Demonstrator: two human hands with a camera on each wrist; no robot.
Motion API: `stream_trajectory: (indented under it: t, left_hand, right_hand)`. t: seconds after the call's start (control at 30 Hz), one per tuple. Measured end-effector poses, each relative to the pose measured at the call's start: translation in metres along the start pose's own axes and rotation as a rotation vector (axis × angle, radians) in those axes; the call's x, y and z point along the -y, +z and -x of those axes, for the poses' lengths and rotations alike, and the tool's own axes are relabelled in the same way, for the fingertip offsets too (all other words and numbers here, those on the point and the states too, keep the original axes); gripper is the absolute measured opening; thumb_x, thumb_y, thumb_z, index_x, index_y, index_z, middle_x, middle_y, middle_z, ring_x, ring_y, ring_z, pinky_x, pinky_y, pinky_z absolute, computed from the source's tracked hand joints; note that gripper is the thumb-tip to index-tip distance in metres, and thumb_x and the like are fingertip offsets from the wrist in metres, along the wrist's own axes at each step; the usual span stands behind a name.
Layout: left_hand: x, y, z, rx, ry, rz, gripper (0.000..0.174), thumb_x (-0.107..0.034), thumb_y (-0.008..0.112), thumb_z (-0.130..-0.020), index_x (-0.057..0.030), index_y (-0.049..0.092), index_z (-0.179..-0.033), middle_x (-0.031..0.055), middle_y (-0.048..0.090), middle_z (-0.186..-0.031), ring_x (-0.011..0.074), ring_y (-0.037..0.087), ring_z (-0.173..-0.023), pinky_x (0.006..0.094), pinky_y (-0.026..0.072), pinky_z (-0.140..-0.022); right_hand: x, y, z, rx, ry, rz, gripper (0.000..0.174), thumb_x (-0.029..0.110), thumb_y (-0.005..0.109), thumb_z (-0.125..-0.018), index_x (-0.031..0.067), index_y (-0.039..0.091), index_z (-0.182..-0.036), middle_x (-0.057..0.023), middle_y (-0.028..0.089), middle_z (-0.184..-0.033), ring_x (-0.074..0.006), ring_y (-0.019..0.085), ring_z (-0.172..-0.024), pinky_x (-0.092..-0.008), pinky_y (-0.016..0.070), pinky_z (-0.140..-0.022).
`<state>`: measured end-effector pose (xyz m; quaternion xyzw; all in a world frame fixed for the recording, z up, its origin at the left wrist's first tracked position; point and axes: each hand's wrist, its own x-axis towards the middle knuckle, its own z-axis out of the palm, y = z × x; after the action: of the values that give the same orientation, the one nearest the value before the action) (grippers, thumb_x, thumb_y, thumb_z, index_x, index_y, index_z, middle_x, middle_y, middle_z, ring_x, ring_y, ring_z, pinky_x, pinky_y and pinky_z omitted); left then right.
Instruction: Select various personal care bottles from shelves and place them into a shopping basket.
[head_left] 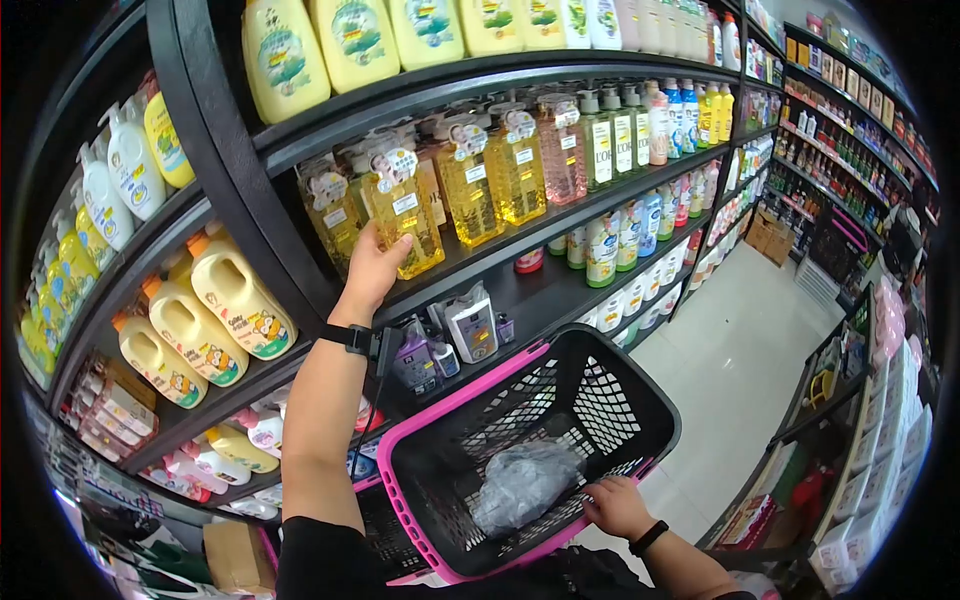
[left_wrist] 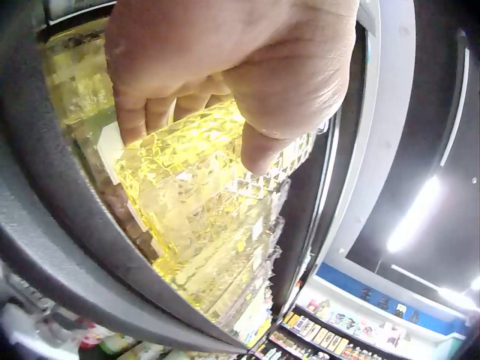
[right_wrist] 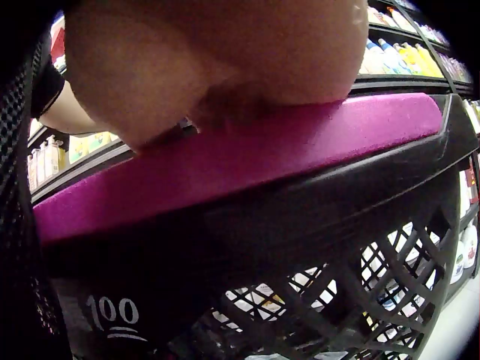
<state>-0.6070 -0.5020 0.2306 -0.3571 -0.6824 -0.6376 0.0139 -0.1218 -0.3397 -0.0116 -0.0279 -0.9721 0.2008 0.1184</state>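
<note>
The yellow bottle (head_left: 408,225) stands at the front edge of the shelf (head_left: 560,215), near its left end, first in a row of pump bottles (head_left: 505,170). My left grip (head_left: 372,268) is closed round its lower body, fingers on one side and thumb on the other. Below the shelf, my right grip (head_left: 617,507) holds the basket (head_left: 450,400) by the near side of its pink rim, palm pressed on top. A crumpled grey bag (head_left: 522,482) lies on the basket's floor, just beside that grip.
</note>
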Motion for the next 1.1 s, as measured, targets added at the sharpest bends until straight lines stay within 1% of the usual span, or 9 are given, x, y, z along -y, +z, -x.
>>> stream_trajectory:
  t: [0.2, 0.23, 0.33, 0.43, 0.53, 0.67, 0.8, 0.93, 1.1]
  left_hand:
    - [0.016, 0.003, -0.004, -0.086, -0.078, 0.069, 0.046, -0.015, 0.063, -0.099, 0.0024, 0.046, -0.138, 0.0097, 0.060, -0.128, 0.0185, 0.058, -0.113, 0.0329, 0.0451, -0.098]
    - [0.018, 0.002, -0.003, -0.066, -0.057, 0.056, 0.051, -0.017, 0.061, -0.101, 0.0020, 0.041, -0.143, 0.0108, 0.056, -0.134, 0.0193, 0.055, -0.118, 0.0336, 0.0432, -0.102]
    - [0.028, 0.006, -0.005, -0.155, -0.010, 0.009, 0.052, -0.013, 0.060, -0.100, 0.0032, 0.038, -0.145, 0.0127, 0.057, -0.135, 0.0200, 0.056, -0.120, 0.0326, 0.0444, -0.101]
    - [0.030, 0.002, -0.005, -0.096, 0.050, 0.007, 0.055, -0.015, 0.058, -0.101, 0.0019, 0.034, -0.148, 0.0122, 0.056, -0.135, 0.0198, 0.055, -0.120, 0.0327, 0.0441, -0.102]
    - [0.009, 0.009, 0.004, -0.075, -0.069, -0.040, 0.059, -0.022, 0.055, -0.104, 0.0028, 0.029, -0.151, 0.0141, 0.049, -0.143, 0.0225, 0.048, -0.129, 0.0339, 0.0382, -0.109]
    - [0.017, 0.008, 0.001, -0.077, -0.071, -0.094, 0.063, -0.024, 0.055, -0.104, 0.0032, 0.026, -0.153, 0.0145, 0.050, -0.142, 0.0230, 0.052, -0.124, 0.0344, 0.0411, -0.106]
    - [0.033, 0.000, -0.005, -0.113, -0.075, -0.153, 0.064, -0.025, 0.055, -0.104, 0.0036, 0.025, -0.153, 0.0143, 0.050, -0.141, 0.0230, 0.054, -0.121, 0.0340, 0.0425, -0.104]
    - [0.035, -0.001, -0.004, -0.095, 0.011, -0.174, 0.058, -0.024, 0.058, -0.101, 0.0059, 0.037, -0.146, 0.0167, 0.058, -0.133, 0.0247, 0.058, -0.117, 0.0344, 0.0445, -0.102]
    - [0.042, -0.006, 0.023, -0.249, 0.098, -0.477, 0.065, -0.028, 0.064, -0.097, 0.0091, 0.038, -0.144, 0.0258, 0.058, -0.132, 0.0328, 0.058, -0.122, 0.0373, 0.0445, -0.103]
  right_hand:
    - [-0.002, 0.005, 0.004, -0.068, -0.010, 0.002, 0.021, 0.026, 0.068, -0.083, 0.0105, 0.070, -0.097, -0.0072, 0.069, -0.090, -0.0300, 0.064, -0.095, -0.0418, 0.0487, -0.086]
    - [-0.003, 0.005, 0.004, -0.076, -0.014, 0.007, 0.021, 0.026, 0.068, -0.083, 0.0106, 0.069, -0.097, -0.0069, 0.069, -0.090, -0.0296, 0.064, -0.095, -0.0417, 0.0485, -0.086]
    - [-0.005, 0.004, 0.004, -0.084, -0.034, 0.017, 0.020, 0.026, 0.068, -0.083, 0.0109, 0.070, -0.096, -0.0061, 0.069, -0.090, -0.0285, 0.064, -0.094, -0.0414, 0.0481, -0.085]
    - [-0.008, 0.007, 0.007, -0.068, -0.045, 0.027, 0.019, 0.027, 0.069, -0.082, 0.0120, 0.071, -0.095, -0.0051, 0.069, -0.090, -0.0274, 0.064, -0.093, -0.0408, 0.0483, -0.084]
    - [-0.008, 0.008, 0.006, -0.074, -0.063, 0.048, 0.019, 0.028, 0.070, -0.081, 0.0133, 0.072, -0.094, -0.0035, 0.070, -0.090, -0.0267, 0.064, -0.092, -0.0403, 0.0482, -0.083]
    - [-0.011, 0.007, 0.008, -0.097, -0.124, 0.048, 0.017, 0.029, 0.067, -0.085, 0.0137, 0.071, -0.092, -0.0023, 0.069, -0.088, -0.0253, 0.063, -0.088, -0.0394, 0.0466, -0.079]
    - [-0.017, 0.010, 0.009, -0.090, -0.190, 0.014, 0.018, 0.031, 0.065, -0.089, 0.0132, 0.068, -0.091, -0.0022, 0.067, -0.086, -0.0238, 0.063, -0.086, -0.0401, 0.0459, -0.077]
    - [-0.026, 0.002, 0.012, -0.028, -0.263, -0.021, 0.019, 0.032, 0.065, -0.090, 0.0137, 0.068, -0.092, -0.0022, 0.066, -0.087, -0.0233, 0.062, -0.087, -0.0398, 0.0457, -0.076]
    - [-0.028, 0.003, 0.010, -0.106, -0.323, -0.050, 0.017, 0.031, 0.068, -0.088, 0.0143, 0.069, -0.090, -0.0021, 0.066, -0.083, -0.0235, 0.063, -0.086, -0.0399, 0.0461, -0.075]
